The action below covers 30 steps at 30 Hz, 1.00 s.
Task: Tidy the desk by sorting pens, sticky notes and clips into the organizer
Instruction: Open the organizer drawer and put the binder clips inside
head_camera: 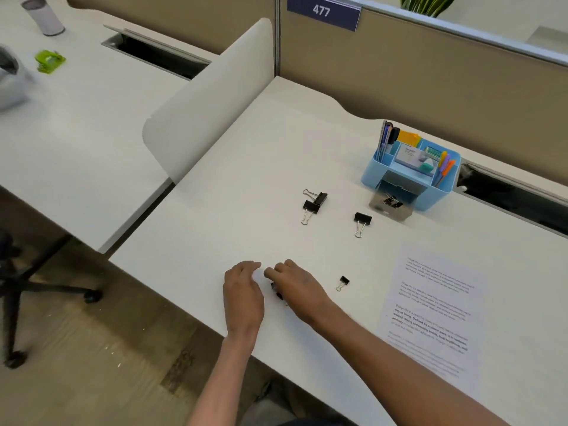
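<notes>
A light blue organizer stands at the back right of the white desk, holding pens, sticky notes and highlighters; its clear front drawer is pulled out with black clips inside. Two black binder clips lie touching mid-desk, another lies nearer the organizer, and a small one lies right of my hands. My right hand curls over small black clips near the front edge. My left hand hovers beside it, fingers bent, nothing visible in it.
A printed sheet of paper lies at the right front. A white divider panel separates this desk from the neighbouring one, which carries a green hole punch and a cup. An office chair base stands at left.
</notes>
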### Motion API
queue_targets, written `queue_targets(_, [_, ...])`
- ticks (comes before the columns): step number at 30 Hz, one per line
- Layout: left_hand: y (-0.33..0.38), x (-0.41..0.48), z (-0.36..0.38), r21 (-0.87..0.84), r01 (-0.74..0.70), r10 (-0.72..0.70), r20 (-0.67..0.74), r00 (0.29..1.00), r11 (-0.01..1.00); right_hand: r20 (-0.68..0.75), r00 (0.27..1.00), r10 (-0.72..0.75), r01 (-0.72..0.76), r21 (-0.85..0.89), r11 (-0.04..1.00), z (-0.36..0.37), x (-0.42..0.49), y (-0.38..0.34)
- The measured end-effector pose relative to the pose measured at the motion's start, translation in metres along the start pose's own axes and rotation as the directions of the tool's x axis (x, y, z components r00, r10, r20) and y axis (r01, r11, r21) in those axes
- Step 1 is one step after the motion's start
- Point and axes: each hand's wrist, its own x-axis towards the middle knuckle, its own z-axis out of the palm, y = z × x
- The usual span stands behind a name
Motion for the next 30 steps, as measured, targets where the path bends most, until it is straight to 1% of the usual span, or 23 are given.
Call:
queue_targets(6, [-0.002, -0.012, 0.000, -0.018, 0.019, -0.019, 0.011, 1.000, 1.000, -0.035, 0.995, -0.094, 0.089, -0.120, 0.989, 0.000, 0.009, -0.001])
queue_targets(10, [0.002, -0.019, 0.005, -0.045, 0.059, -0.058, 0.028, 0.998, 0.997, -0.032, 0.992, -0.119, 0.113, -0.139, 0.984, 0.002, 0.015, 0.001])
queue_targets(13, [0.006, -0.024, 0.007, -0.063, 0.096, -0.094, 0.029, 0.995, 0.993, -0.068, 0.994, -0.084, 0.080, -0.065, 0.995, 0.000, 0.017, 0.006])
queue_targets(14, [0.007, -0.024, 0.007, -0.070, 0.106, -0.103, 0.035, 0.994, 0.992, -0.089, 0.995, -0.046, 0.046, -0.008, 0.999, -0.003, 0.018, 0.008])
queue_targets(15, [0.008, -0.025, 0.007, -0.077, 0.112, -0.109, 0.045, 0.993, 0.991, -0.110, 0.994, 0.018, -0.007, 0.099, 0.995, -0.007, 0.019, 0.012])
queue_targets(16, [0.009, -0.026, 0.008, -0.082, 0.111, -0.106, 0.061, 0.993, 0.990, -0.122, 0.987, 0.107, -0.073, 0.254, 0.964, -0.012, 0.019, 0.016])
queue_targets(17, [0.010, -0.027, 0.008, -0.084, 0.102, -0.095, 0.083, 0.992, 0.991, -0.117, 0.972, 0.205, -0.136, 0.430, 0.893, -0.018, 0.017, 0.021])
queue_targets(18, [0.011, -0.029, 0.009, -0.081, 0.088, -0.079, 0.108, 0.991, 0.993, -0.102, 0.951, 0.292, -0.178, 0.593, 0.786, -0.025, 0.015, 0.028])
queue_targets(20, [0.012, -0.031, 0.011, -0.064, 0.062, -0.052, 0.157, 0.986, 0.996, -0.059, 0.907, 0.416, -0.192, 0.822, 0.536, -0.036, 0.007, 0.046])
queue_targets(22, [0.012, -0.033, 0.013, -0.049, 0.034, -0.023, 0.197, 0.980, 0.998, -0.014, 0.875, 0.483, -0.157, 0.937, 0.311, -0.048, -0.004, 0.064])
queue_targets(23, [0.012, -0.034, 0.014, -0.049, 0.018, -0.007, 0.213, 0.977, 0.999, -0.012, 0.856, 0.516, -0.127, 0.964, 0.233, -0.054, -0.009, 0.074])
queue_targets(24, [0.011, -0.034, 0.014, -0.050, 0.005, 0.006, 0.223, 0.975, 0.999, -0.025, 0.834, 0.552, -0.096, 0.977, 0.188, -0.061, -0.014, 0.085])
queue_targets(25, [0.010, -0.035, 0.014, -0.054, -0.006, 0.018, 0.227, 0.974, 0.999, -0.053, 0.807, 0.589, -0.069, 0.981, 0.182, -0.069, -0.019, 0.098])
queue_targets(26, [0.010, -0.034, 0.015, -0.054, -0.018, 0.030, 0.228, 0.973, 0.998, -0.096, 0.772, 0.629, -0.053, 0.975, 0.214, -0.077, -0.022, 0.111])
queue_targets(27, [0.009, -0.034, 0.015, -0.048, -0.029, 0.039, 0.228, 0.973, 0.998, -0.155, 0.726, 0.670, -0.057, 0.957, 0.283, -0.085, -0.025, 0.126])
queue_targets(28, [0.009, -0.033, 0.015, -0.039, -0.039, 0.047, 0.229, 0.972, 0.998, -0.230, 0.669, 0.707, -0.090, 0.919, 0.384, -0.094, -0.028, 0.142])
queue_targets(30, [0.009, -0.030, 0.016, -0.037, -0.039, 0.047, 0.225, 0.973, 0.999, -0.399, 0.570, 0.718, -0.226, 0.764, 0.604, -0.111, -0.028, 0.171])
